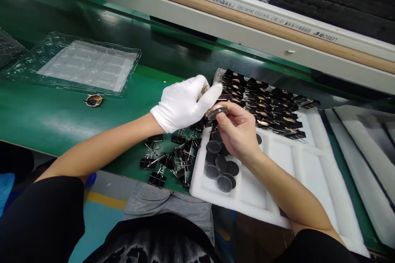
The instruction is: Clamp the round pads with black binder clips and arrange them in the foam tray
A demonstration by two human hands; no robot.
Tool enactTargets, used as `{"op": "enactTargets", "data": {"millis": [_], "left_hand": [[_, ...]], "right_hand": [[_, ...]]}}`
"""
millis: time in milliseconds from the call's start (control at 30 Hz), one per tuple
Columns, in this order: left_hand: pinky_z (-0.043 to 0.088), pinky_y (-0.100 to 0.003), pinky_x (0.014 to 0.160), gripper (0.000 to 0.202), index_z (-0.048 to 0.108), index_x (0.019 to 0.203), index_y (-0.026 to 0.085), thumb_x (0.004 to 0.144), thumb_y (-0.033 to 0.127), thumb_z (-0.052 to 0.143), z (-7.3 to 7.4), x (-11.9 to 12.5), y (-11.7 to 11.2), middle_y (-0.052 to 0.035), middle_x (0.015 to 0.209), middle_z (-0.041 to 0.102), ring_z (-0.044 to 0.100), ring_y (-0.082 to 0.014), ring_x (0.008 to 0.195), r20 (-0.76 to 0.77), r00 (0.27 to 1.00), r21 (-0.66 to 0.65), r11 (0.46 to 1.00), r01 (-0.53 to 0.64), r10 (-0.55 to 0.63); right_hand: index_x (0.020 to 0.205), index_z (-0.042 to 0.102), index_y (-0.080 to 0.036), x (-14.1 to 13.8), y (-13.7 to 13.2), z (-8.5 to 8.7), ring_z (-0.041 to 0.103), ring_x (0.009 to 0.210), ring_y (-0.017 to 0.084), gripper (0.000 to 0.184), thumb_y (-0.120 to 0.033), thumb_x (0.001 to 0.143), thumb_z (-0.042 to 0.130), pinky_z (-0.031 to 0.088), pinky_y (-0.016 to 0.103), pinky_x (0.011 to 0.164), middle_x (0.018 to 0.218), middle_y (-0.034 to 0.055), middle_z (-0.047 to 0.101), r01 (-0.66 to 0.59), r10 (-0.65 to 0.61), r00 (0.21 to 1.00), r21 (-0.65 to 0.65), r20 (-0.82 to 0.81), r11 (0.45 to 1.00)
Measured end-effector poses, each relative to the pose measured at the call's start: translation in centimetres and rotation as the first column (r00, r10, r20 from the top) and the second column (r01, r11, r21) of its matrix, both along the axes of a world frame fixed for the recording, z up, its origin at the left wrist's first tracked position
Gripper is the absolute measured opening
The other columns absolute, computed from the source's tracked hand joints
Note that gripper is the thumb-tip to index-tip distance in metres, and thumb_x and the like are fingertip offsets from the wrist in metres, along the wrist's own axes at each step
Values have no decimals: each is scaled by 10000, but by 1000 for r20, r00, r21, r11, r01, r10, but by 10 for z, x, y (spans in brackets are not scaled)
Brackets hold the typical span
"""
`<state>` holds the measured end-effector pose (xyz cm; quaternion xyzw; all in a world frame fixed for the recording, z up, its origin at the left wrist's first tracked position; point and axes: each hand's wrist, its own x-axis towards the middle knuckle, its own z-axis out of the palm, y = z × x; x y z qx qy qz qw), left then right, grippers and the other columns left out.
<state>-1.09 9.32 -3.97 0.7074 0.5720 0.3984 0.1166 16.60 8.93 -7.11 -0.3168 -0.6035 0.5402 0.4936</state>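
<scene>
My left hand [187, 102], in a white glove, is closed on a black binder clip [223, 97]; a metal handle shows between its fingers. Just below it, my bare right hand [239, 129] pinches a round, gold-rimmed piece [217, 111] with a dark disc face. The clip is close against this piece, but whether it grips it is hidden by the fingers. Loose dark discs [224, 183] lie in the white foam tray [256, 189] under my right hand. Loose binder clips [157, 177] are heaped on the green table left of the tray.
Rows of clipped round pieces [262, 104] fill the tray's far part. A clear plastic tray [129, 76] with a white sheet lies at the left, near a single round piece [93, 100]. More foam trays [364, 144] stand at the right. A shelf rail [216, 20] crosses behind.
</scene>
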Motion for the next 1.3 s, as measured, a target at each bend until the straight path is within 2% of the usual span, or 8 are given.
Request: {"op": "enactTargets", "data": {"millis": [100,200,300,433,600,767,1067,1300], "left_hand": [[490,-289,757,411,583,930,216,1101,504,344,-5,7,1,-34,883,720,675,-154,790,230,972,-26,998,52,-45],[512,-280,763,512,585,850,217,1120,496,251,-9,8,6,-45,851,720,662,-146,766,320,946,4,999,49,-47],[508,-276,748,570,576,779,219,1121,492,209,-9,4,12,-49,803,708,642,-149,749,303,951,48,998,39,-52],[481,-282,689,455,475,708,226,1083,465,375,0,-7,17,-18,704,632,581,-147,685,272,962,95,995,8,-34],[403,-299,598,433,345,625,233,1001,391,490,21,-31,23,9,581,466,445,-134,594,241,970,175,984,-40,-4],[350,-345,573,443,322,588,245,966,404,489,37,-54,22,-7,533,382,448,-169,617,116,993,214,976,-38,13],[216,-354,567,490,161,576,254,915,234,515,26,-50,31,42,521,180,225,-110,525,-50,999,395,919,16,4],[255,-357,572,451,229,557,250,884,208,537,19,-46,36,34,517,233,297,-130,530,-62,997,386,922,-17,44]], "right_hand": [[990,818,-353,-3,-5,-3,714,956,210,115,-413,892,811,595,396,917,987,3,784,56,-61,996,91,61,994],[946,823,-336,-9,-13,0,712,928,226,89,-402,890,800,606,440,928,940,12,791,65,-85,989,160,118,985],[916,826,-322,-20,-20,7,718,962,241,72,-376,900,781,587,497,1015,918,17,803,52,-77,989,189,126,981],[946,819,-323,-37,-26,11,715,1070,260,76,-356,922,755,544,532,1100,996,32,807,75,-95,992,214,88,974],[991,781,-307,-48,-25,8,669,1277,257,94,-362,916,769,532,493,1127,1363,56,708,166,-179,983,233,36,958],[1010,744,-260,-48,-11,8,749,922,196,139,-359,916,772,610,397,897,987,34,794,191,-208,973,153,104,970],[972,752,-245,-57,-3,-1,751,833,175,117,-283,866,784,634,361,833,920,4,803,253,-319,934,333,159,908],[983,736,-252,-55,1,-2,766,859,184,132,-278,860,775,641,372,849,931,-4,806,210,-285,936,318,208,925]]}}
